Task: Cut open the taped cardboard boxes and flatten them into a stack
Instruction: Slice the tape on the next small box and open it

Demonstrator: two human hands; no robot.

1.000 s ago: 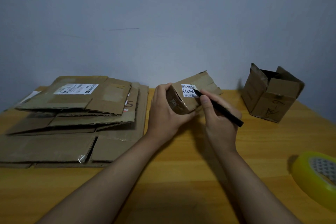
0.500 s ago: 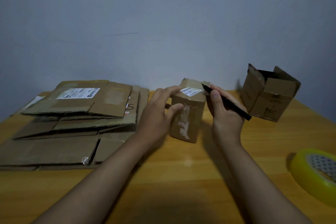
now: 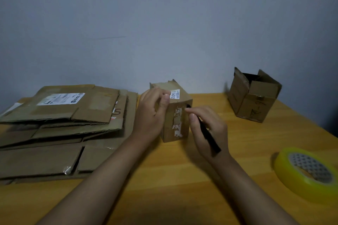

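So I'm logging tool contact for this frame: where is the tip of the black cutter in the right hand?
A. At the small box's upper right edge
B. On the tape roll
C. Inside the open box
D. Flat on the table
A: the right hand holds the black cutter with its tip at the upper right edge of the small box, which the left hand grips.

Bare tabletop between flattened stack at left and tape roll, open box at right.

Brown box (white label scraps), black cutter, yellow tape roll, orange-tan table.
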